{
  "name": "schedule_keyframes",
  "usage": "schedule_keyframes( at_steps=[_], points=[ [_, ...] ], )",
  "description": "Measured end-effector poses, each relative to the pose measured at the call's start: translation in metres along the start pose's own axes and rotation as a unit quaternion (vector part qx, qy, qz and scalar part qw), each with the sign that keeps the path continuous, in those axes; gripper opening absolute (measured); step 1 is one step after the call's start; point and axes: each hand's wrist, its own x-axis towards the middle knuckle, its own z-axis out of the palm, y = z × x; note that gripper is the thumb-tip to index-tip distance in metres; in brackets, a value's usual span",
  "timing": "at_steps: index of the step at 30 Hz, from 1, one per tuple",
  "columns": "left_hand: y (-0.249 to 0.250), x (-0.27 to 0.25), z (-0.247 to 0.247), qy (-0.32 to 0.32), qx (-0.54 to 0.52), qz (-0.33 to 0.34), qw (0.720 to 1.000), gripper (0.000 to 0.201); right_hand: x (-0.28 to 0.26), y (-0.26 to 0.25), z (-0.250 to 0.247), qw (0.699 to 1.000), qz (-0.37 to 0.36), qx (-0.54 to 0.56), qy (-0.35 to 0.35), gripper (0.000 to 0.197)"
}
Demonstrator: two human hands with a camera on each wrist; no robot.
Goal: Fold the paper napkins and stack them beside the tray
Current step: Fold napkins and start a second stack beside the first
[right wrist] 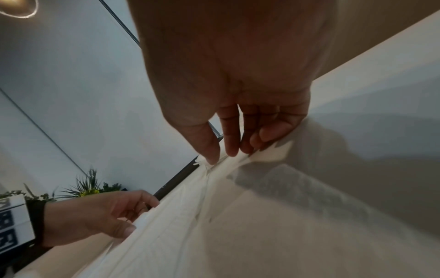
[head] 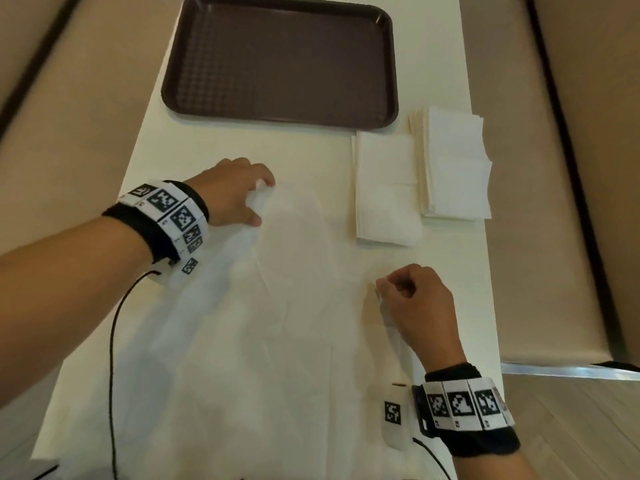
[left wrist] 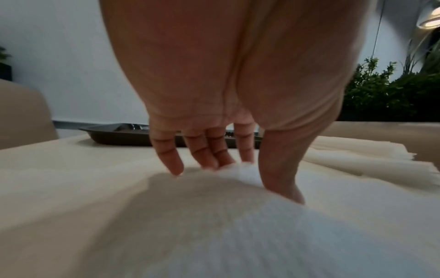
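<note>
Each grip pinches the unfolded napkin [head: 277, 306]: left hand [head: 228, 192] far corner, right hand [head: 415, 306] right edge.

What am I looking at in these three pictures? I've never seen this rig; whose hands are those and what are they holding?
No robot here: a person's bare hands, with a camera on the head and on each wrist. The head view looks down on the table. The left hand and right hand each pinch an edge of one open napkin. The other two pictures look along each hand at its fingers. Beyond lie a brown tray and, right of its near corner, two napkin stacks.
</note>
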Motion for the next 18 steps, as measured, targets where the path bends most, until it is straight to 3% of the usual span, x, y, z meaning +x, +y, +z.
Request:
schedule_keyframes(
  at_steps=[3, 10, 18],
  points=[
    [-0.003, 0.004, 0.0, 0.02, 0.007, 0.037, 0.999, 0.039, 0.0, -0.001, 0.002, 1.0, -0.004, -0.003, 0.007, 0.011],
    [-0.007, -0.003, -0.003, 0.108, -0.03, 0.043, 0.993, 0.01, -0.002, 0.0, 0.005, 1.0, -0.009, -0.007, 0.012, 0.011],
    [-0.009, -0.015, -0.024, 0.193, -0.112, 0.082, 0.971, 0.013, -0.004, 0.0, 0.003, 0.999, 0.008, 0.034, 0.008, 0.011]
  ],
)
